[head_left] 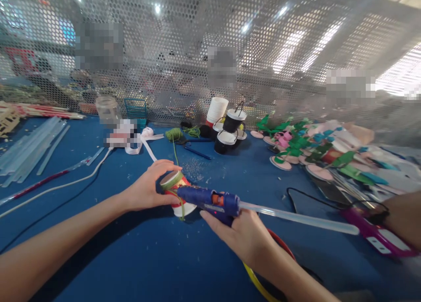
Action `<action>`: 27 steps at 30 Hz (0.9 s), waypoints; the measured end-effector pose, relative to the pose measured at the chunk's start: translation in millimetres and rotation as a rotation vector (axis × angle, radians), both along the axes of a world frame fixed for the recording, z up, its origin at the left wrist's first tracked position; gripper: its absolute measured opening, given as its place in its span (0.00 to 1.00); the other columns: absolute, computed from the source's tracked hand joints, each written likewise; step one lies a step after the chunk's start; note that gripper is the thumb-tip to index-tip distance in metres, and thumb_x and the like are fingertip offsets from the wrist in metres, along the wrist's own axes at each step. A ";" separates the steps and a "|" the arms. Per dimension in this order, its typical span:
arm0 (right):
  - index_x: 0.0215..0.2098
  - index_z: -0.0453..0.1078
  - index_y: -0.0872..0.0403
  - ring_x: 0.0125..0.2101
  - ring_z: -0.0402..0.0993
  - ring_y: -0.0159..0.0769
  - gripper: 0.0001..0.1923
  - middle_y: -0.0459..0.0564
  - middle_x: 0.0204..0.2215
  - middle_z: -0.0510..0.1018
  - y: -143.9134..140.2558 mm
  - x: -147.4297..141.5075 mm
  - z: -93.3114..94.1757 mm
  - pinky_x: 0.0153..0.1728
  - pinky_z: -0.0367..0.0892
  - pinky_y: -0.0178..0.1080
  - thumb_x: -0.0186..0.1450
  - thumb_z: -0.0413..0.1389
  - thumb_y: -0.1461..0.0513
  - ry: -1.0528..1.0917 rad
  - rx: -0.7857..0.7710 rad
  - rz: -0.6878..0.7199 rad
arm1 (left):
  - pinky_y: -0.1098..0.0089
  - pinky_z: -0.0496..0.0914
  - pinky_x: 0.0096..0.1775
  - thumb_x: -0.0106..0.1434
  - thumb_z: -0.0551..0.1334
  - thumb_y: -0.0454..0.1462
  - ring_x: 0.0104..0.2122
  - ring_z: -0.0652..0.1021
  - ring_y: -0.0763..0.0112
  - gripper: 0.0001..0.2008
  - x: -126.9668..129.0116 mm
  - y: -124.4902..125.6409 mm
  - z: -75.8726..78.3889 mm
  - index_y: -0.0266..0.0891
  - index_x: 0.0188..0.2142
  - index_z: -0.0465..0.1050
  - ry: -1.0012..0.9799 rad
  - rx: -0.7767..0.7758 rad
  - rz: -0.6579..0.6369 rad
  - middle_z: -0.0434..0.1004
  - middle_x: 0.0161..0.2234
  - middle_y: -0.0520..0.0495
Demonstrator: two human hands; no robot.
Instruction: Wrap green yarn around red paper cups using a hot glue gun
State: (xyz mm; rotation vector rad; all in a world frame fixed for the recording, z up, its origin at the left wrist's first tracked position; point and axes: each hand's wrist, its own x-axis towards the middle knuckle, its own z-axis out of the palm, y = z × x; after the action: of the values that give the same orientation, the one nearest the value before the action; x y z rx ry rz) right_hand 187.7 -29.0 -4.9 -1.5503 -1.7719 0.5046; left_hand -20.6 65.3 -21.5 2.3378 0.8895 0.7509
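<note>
My left hand (153, 186) is closed around a small red and white paper cup (188, 209) that lies tilted in its grip. Green yarn is wrapped on the cup near one end, and a strand runs back to a green yarn ball (173, 134). In my right hand (245, 236) is a blue hot glue gun (200, 197), its front end up against the cup's side. From the gun's back sticks a long clear glue stick (302, 218). The nozzle tip and the spot where it meets the cup are hard to make out.
Behind are stacked white cups (217, 110) and black cups with handles (226, 140). Green and pink craft plants (289, 144) crowd the right, near a purple power strip (378, 234) and another person's arm (399, 216). Glue sticks (33, 148) lie left; a perforated metal screen (184, 43) stands behind.
</note>
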 end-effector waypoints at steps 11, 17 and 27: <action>0.21 0.69 0.52 0.12 0.64 0.34 0.10 0.40 0.06 0.62 7.1 8.5 13.7 0.13 0.61 0.34 0.55 0.54 0.56 0.187 -0.197 -0.050 | 0.52 0.56 0.54 0.48 0.65 0.45 0.53 0.62 0.57 0.27 0.1 1.6 3.2 0.44 0.48 0.62 -0.012 0.005 -0.036 0.68 0.48 0.43; 0.23 0.66 0.54 0.09 0.58 0.28 0.11 0.39 0.07 0.61 11.3 11.1 9.4 0.10 0.57 0.32 0.54 0.54 0.54 0.235 -0.333 -0.070 | 0.53 0.56 0.54 0.48 0.66 0.45 0.53 0.63 0.57 0.28 0.1 1.8 3.1 0.43 0.48 0.63 -0.026 0.000 -0.037 0.67 0.48 0.42; 0.23 0.63 0.55 0.10 0.61 0.27 0.13 0.39 0.08 0.64 24.2 18.5 9.6 0.15 0.60 0.32 0.54 0.54 0.54 0.310 -0.345 -0.063 | 0.55 0.59 0.52 0.49 0.65 0.44 0.51 0.65 0.58 0.27 1.0 0.4 4.4 0.42 0.47 0.62 -0.014 -0.020 0.001 0.66 0.48 0.43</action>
State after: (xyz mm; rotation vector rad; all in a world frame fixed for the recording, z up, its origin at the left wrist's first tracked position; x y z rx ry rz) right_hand 206.2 -4.9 4.7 -1.6443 -1.4476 1.0035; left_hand -19.6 65.6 -17.1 2.3120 0.8879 0.7544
